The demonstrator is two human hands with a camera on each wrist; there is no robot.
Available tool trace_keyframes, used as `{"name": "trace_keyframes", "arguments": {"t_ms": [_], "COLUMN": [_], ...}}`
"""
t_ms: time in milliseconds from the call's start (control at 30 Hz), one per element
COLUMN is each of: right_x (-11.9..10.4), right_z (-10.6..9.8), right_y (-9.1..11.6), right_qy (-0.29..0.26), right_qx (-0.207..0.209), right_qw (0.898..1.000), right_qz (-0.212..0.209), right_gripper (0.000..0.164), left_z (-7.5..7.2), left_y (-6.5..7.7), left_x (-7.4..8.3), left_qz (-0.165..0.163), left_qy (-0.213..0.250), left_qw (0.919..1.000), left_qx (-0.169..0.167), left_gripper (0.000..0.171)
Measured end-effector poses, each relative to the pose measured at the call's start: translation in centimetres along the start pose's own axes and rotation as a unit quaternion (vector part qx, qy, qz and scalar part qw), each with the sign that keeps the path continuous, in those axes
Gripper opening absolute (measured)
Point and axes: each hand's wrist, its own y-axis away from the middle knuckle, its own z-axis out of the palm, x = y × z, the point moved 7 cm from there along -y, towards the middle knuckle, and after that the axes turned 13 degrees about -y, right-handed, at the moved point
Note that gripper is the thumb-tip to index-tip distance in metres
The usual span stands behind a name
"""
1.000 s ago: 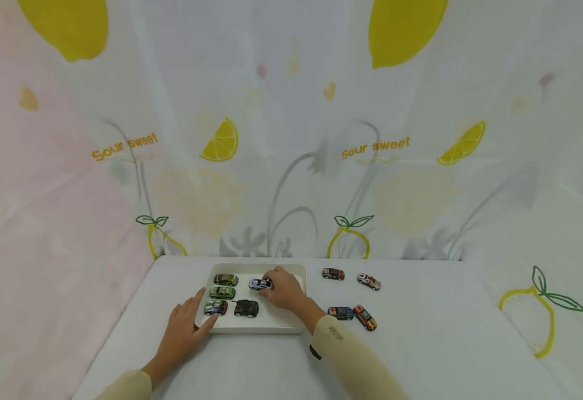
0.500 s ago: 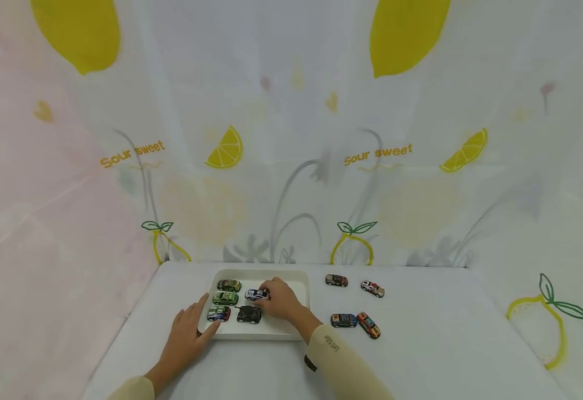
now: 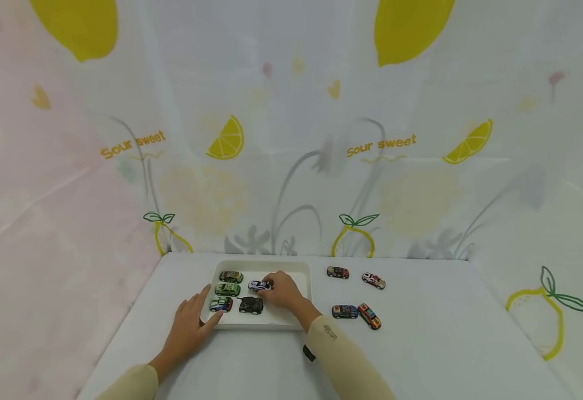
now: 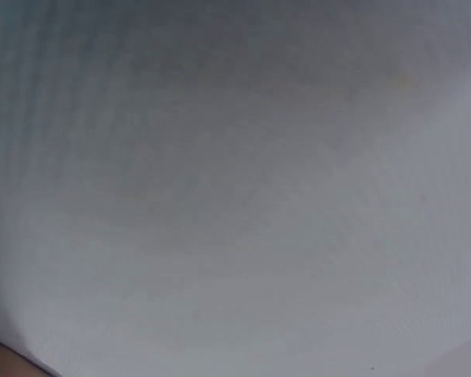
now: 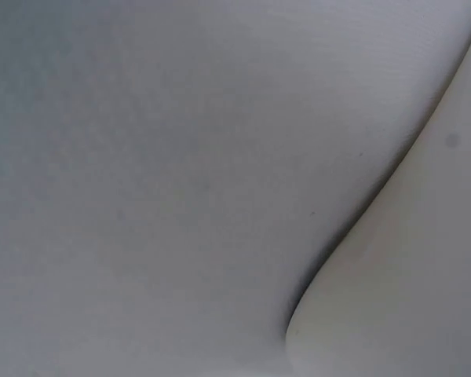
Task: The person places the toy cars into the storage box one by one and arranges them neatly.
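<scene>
In the head view a shallow white tray (image 3: 291,326) holds several toy cars. My right hand (image 3: 284,291) pinches a white toy car with dark markings (image 3: 259,285) by its right end, low over the tray's middle. Just in front of that car is a black toy vehicle (image 3: 251,305) with a thin barrel pointing left. Along the tray's left side stand a dark patterned car (image 3: 231,276), a green car (image 3: 227,289) and a green, white and blue car (image 3: 221,304). My left hand (image 3: 189,322) rests at the tray's front left corner, fingers extended, thumb by the nearest car.
Right of the tray on the white table (image 3: 421,333) lie a dark red car (image 3: 338,272), a white and orange car (image 3: 373,280), a blue car (image 3: 344,311) and a red car (image 3: 369,316). Behind hangs a lemon-print cloth (image 3: 291,183). The wrist views show mostly blurred white surface.
The pinched white car has shifted slightly left and nearer to the black vehicle within the tray. My left hand stays at the corner. The head view has tilted a little.
</scene>
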Motion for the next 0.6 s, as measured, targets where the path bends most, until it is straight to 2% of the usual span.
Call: {"name": "trace_keyframes", "arguments": {"t_ms": [133,367,600], "right_x": [0.23,0.24,0.06], "right_z": [0.17,0.05,0.37], "right_y": [0.13,-0.28,-0.45], "right_qy": [-0.001,-0.003,-0.032], "right_qx": [-0.014,-0.016,-0.018], "right_qw": [1.0,1.0,0.999], "right_qz": [0.006,0.003,0.014], "right_gripper": [0.033,0.032,0.031], "left_z": [0.14,-0.13,-0.34], "left_y": [0.39,0.08,-0.1], "left_x": [0.31,0.48,0.17], "left_qz": [0.001,-0.001,0.0], "left_qy": [-0.001,-0.002,-0.003], "left_qw": [1.0,1.0,1.0], "left_qx": [0.005,0.005,0.0], "left_gripper": [0.075,0.076,0.075]}}
